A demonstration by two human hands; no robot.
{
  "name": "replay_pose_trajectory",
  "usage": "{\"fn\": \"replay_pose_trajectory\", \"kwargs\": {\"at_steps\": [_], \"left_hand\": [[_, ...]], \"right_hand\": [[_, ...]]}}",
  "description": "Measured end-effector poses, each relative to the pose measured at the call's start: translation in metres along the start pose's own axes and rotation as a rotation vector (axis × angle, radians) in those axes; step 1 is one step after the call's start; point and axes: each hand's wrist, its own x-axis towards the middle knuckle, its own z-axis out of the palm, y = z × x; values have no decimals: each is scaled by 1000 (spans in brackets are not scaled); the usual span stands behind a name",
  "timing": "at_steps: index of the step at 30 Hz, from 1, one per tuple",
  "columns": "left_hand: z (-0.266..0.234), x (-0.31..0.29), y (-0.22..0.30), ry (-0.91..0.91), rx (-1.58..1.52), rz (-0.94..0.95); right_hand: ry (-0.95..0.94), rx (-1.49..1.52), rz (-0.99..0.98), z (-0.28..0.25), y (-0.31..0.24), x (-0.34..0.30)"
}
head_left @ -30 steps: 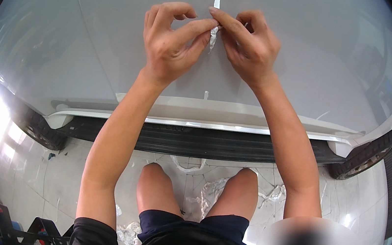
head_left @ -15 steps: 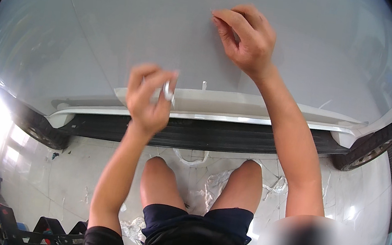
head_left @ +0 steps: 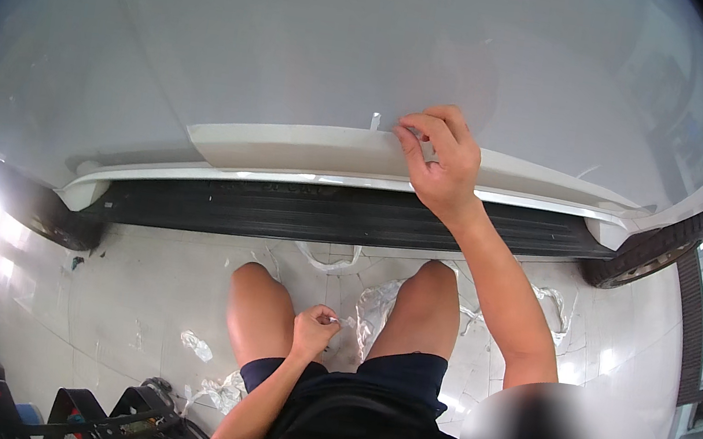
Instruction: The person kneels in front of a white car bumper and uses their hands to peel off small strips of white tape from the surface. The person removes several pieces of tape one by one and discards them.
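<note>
Thin white film strip (head_left: 375, 121) upright on glossy white car panel (head_left: 302, 53), beside right hand (head_left: 437, 162).

White car body panel (head_left: 321, 47) fills the upper half of the frame, glossy and curved by the lens. Below it, a black running board (head_left: 316, 215) spans the centre from left to right. A tyre (head_left: 24, 208) shows at centre left, a second tyre (head_left: 649, 250) at centre right. Pale tiled floor (head_left: 148, 282) occupies the lower part, strewn with crumpled scraps of clear film (head_left: 197, 346) at lower centre. Black bag straps (head_left: 90, 416) lie at the lower left edge. Strong glare marks the left rim.
</note>
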Motion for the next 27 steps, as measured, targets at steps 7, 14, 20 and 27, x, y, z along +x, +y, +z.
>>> {"fn": "replay_pose_trajectory", "kwargs": {"at_steps": [7,14,20,27], "left_hand": [[-5,-5,-35,-114,383,122],[-2,7,-50,-81,223,129],[-4,6,-47,-147,227,81],[-6,7,-45,-147,216,125]], "right_hand": [[35,-179,-118,32,0,5],[100,-260,-171,41,7,6],[149,-248,-133,49,6,6],[181,-285,-128,54,5,7]]}}
